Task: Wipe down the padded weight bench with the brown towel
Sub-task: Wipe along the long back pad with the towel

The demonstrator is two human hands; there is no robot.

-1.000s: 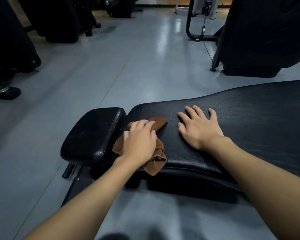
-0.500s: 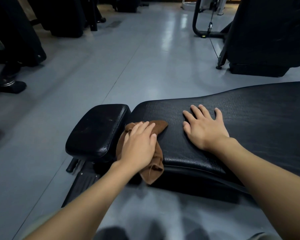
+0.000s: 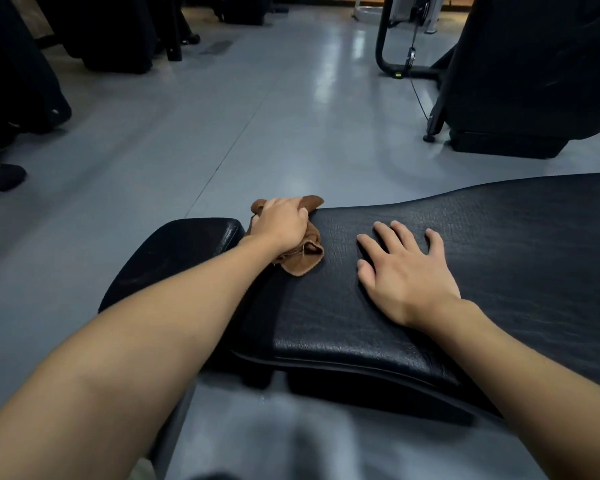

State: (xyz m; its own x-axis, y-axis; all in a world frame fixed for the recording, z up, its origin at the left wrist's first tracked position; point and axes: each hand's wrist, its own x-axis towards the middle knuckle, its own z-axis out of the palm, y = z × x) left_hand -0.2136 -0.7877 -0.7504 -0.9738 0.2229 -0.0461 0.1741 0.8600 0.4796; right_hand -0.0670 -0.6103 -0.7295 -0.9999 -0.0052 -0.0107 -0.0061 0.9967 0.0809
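The black padded weight bench (image 3: 482, 258) runs from the centre to the right edge, with a smaller black seat pad (image 3: 174, 254) at its left end. My left hand (image 3: 283, 225) presses the crumpled brown towel (image 3: 302, 259) onto the far left corner of the long pad, beside the gap between the two pads. The towel sticks out past my fingers at the far edge and bunches near my wrist. My right hand (image 3: 404, 271) lies flat on the pad, fingers spread, to the right of the towel.
Grey gym floor (image 3: 257, 126) surrounds the bench. A black machine (image 3: 534, 74) stands at the back right with a cable frame (image 3: 409, 60) beside it. More dark equipment (image 3: 111, 32) lines the back left, and a dark foot (image 3: 0, 174) shows at the left edge.
My left hand has slid the towel from the near edge of the pad across to its far edge. My right hand has stayed flat in the same spot. The view has come closer.
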